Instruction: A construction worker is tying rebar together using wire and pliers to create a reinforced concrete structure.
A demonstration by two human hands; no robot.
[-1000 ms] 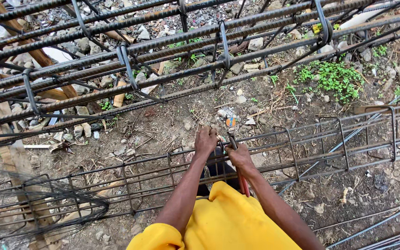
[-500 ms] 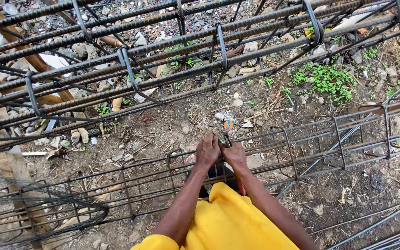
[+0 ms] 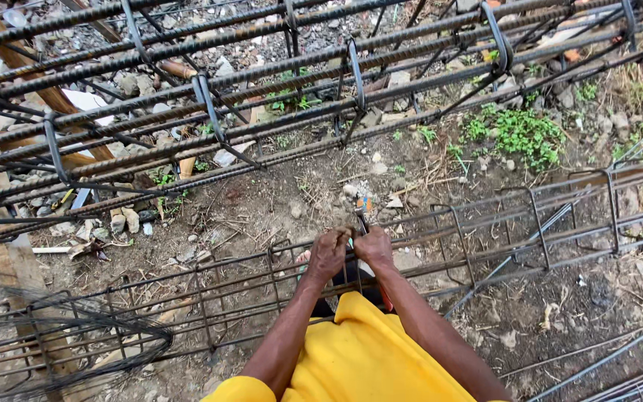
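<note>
Above stony dirt, both hands' fingers close on the rebar cage (image 3: pixel 426 246): left hand (image 3: pixel 327 253), right hand (image 3: pixel 373 246).

A cage (image 3: pixel 485 246) of thin steel bars, dull and rust-brown, is gripped at its top bar by the left hand (image 3: pixel 327 253) and the right hand (image 3: pixel 373 247), and a small metal tool (image 3: pixel 362 217) with a slight shine is seen just above them. Thicker ribbed steel bars (image 3: pixel 277 82), rough and matt grey-brown, are seen across the upper half of the frame, bound by smooth bent hoops. Bare rough wood is shown by the planks (image 3: pixel 16 272) at the left, soft matt yellow cloth by the shirt (image 3: pixel 366 357) at the bottom, and crumbly dry soil and stones by the ground (image 3: pixel 262 201).
</note>
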